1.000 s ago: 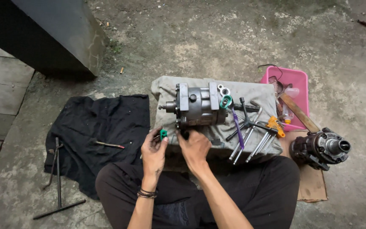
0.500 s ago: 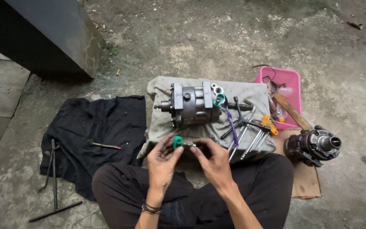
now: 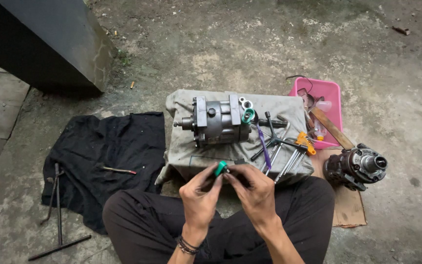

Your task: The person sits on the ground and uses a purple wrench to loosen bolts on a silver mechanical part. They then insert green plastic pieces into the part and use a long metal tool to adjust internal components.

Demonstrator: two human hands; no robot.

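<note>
Two bare hands are meeting low over the lap of a person sitting cross-legged on concrete. Left hand (image 3: 199, 195) and right hand (image 3: 252, 188) are both pinching one small green plastic cap (image 3: 220, 168) between closed fingertips, right at the near edge of one grey cloth-covered block (image 3: 184, 156). Whatever dark bit is sitting under the cap is too small to tell.

One grey metal compressor body (image 3: 218, 121) is lying on its side on the cloth, with a second green cap (image 3: 248, 115) just beside its right end. One loose bunch of hand tools (image 3: 282, 146) is lying right of it, count unclear, including one purple-handled driver (image 3: 263, 146) and one orange-handled piece (image 3: 305, 142).

One pink plastic tray (image 3: 330, 90) is sitting behind the tools. One dark round metal clutch assembly (image 3: 357, 166) is resting on one brown cardboard sheet (image 3: 348, 210). One black cloth (image 3: 103, 146) is spread at left, one thin rod (image 3: 118, 170) on it, one black T-handle wrench (image 3: 57, 210) at its edge.
</note>
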